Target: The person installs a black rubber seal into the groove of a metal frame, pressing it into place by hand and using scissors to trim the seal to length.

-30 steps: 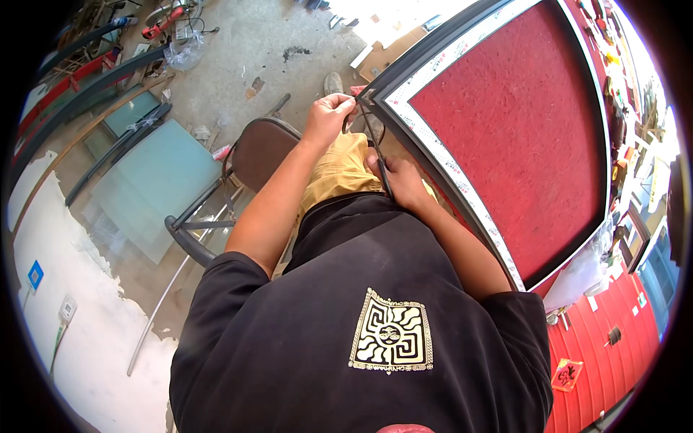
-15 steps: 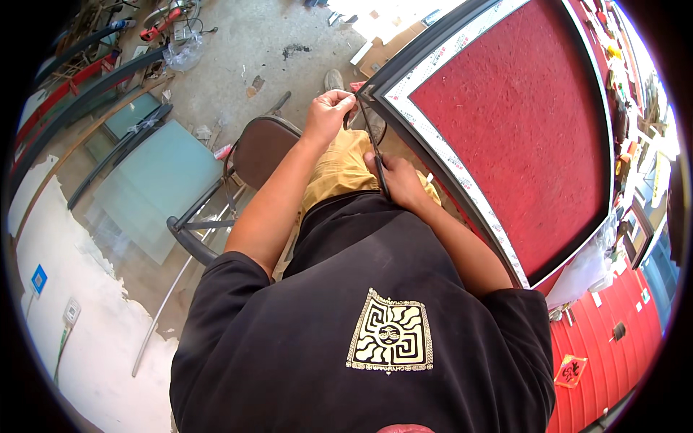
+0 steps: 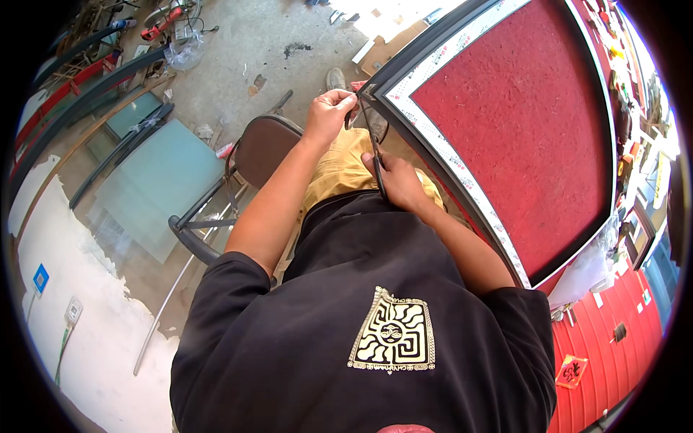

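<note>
My left hand (image 3: 328, 115) is closed in a pinch beside the near left corner of a dark frame (image 3: 411, 119), with a short dark piece of strip (image 3: 348, 121) at its fingertips. Closer to my waist, my right hand (image 3: 399, 180) is wrapped round a long black strip (image 3: 378, 173). This slender strip runs up from the right hand toward the frame corner. Whether the two dark pieces join is hidden by the fingers. White printed film (image 3: 433, 72) borders the frame, and a rough red surface (image 3: 512, 115) shows inside it.
A brown-seated chair (image 3: 266, 150) stands to my left, near glass panes (image 3: 162, 184) and a pale wall (image 3: 79, 289). Long curved dark bars (image 3: 94, 108) lie at far left. Red ribbed sheeting (image 3: 606, 339) and clear plastic (image 3: 585, 270) are at right; cardboard (image 3: 393, 50) lies ahead.
Both hands keep nearly the same place and grip. The whole view shifts very slightly, and the shirt's folds move a little.
</note>
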Available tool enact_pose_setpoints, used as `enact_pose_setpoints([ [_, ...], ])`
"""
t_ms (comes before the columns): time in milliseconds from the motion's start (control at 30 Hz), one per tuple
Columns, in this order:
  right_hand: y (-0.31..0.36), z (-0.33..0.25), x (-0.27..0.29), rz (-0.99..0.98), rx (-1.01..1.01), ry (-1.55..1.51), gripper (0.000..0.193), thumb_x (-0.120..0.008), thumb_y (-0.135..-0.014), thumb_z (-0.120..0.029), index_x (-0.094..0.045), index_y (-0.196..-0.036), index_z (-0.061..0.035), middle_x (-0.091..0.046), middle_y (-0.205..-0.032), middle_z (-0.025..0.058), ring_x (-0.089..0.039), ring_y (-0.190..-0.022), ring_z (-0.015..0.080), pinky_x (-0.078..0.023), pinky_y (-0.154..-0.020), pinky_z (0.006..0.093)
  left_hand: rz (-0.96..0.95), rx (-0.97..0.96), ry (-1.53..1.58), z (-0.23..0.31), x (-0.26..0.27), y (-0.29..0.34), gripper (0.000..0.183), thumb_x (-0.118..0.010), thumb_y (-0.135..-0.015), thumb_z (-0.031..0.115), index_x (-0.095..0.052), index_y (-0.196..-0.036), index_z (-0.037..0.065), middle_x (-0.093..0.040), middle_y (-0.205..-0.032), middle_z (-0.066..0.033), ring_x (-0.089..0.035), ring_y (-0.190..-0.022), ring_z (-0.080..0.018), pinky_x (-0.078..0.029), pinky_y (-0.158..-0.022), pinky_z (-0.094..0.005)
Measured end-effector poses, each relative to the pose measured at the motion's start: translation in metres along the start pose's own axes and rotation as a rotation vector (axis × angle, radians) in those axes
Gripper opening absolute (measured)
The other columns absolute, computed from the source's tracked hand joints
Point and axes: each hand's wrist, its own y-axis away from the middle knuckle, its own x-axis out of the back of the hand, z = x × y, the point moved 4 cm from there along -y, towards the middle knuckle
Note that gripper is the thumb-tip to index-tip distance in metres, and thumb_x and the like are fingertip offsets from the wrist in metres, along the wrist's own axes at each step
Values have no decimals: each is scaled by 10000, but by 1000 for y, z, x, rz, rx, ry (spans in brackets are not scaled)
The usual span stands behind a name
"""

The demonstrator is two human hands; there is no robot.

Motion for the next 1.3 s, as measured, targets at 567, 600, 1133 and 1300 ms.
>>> enact_pose_setpoints([
  [567, -6, 10, -5, 94, 122, 72, 774, -609, -1037, -619, -626, -747, 99, -584, -1023, 243, -655, -901, 466, -505, -832, 547, 11, 26, -22, 2, -2, 0, 131, -704, -1012, 116, -758, -999, -3, -748, -870, -32, -661, -753, -83, -532, -687, -253],
  [600, -6, 9, -5, 97, 131, 83, 772, -612, -1035, -619, -626, -743, 96, -584, -1023, 240, -655, -896, 463, -506, -827, 548, 9, 30, -15, 1, -1, 0, 132, -705, -1012, 116, -757, -998, -4, -748, -870, -33, -663, -756, -84, -532, -688, -254],
  [1133, -9, 13, 1, 7, 32, 187, 707, -646, -990, -654, -556, -995, 47, -683, -956, 279, -698, -918, 505, -523, -800, 573, -1, 25, -19, 3, -1, -1, 138, -702, -1017, 112, -749, -997, -16, -745, -859, -37, -667, -758, -88, -537, -696, -254],
  [1300, -3, 2, 15, -43, -30, 172, 664, -629, -1007, -649, -533, -1035, 8, -713, -958, 301, -711, -927, 510, -531, -801, 579, -6, 13, -51, 3, 1, -2, 145, -699, -1023, 121, -747, -1015, -16, -747, -877, -37, -666, -776, -84, -537, -706, -252],
])
